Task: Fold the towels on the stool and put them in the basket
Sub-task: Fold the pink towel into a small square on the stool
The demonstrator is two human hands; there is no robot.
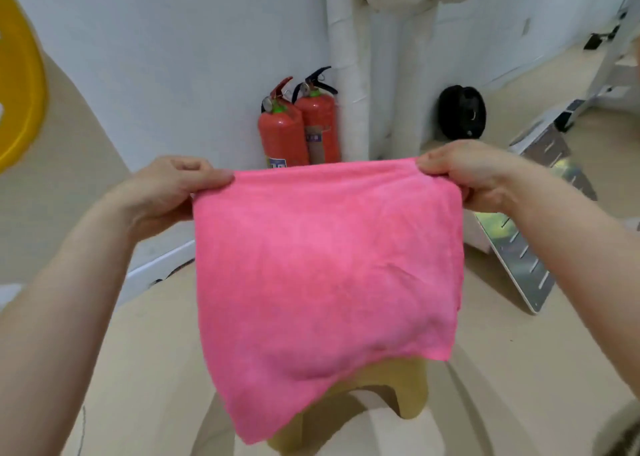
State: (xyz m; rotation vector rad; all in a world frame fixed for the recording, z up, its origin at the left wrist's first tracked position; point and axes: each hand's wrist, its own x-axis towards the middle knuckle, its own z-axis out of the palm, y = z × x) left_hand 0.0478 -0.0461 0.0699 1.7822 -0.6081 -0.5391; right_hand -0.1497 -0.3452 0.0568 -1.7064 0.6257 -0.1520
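- Risk: the pink towel (325, 275) hangs in mid-air from two small pinches only. If either slips, that corner drops & the cloth swings toward the floor, so the fold restarts.
- Risk: the lower edge hangs uneven, w/ the bottom-left corner lower than the bottom-right. Folding w/o squaring it first would likely give a crooked fold.
- Risk: the towel hides most of the stool (410, 393) at bottom centre. Laying it down blind could miss the seat or let it slide off. Any other towels there are hidden.
- Left hand (166, 192), centre-left: fingers & thumb curled, pinching the top-left corner.
- Right hand (467, 175), centre-right: same, pinching the top-right corner.
- Towel: centre of frame, bright pink, soft fleecy look, roughly square. Top edge fairly taut btwn the hands, soft bulges low down. Appears single layer, not yet folded.
- Basket: not identifiable. A yellow curved rim (17, 85) at the upper-left edge may be it; can't tell.
- Bkgd: two red fire extinguishers (298, 126) by a white wall, upper centre.
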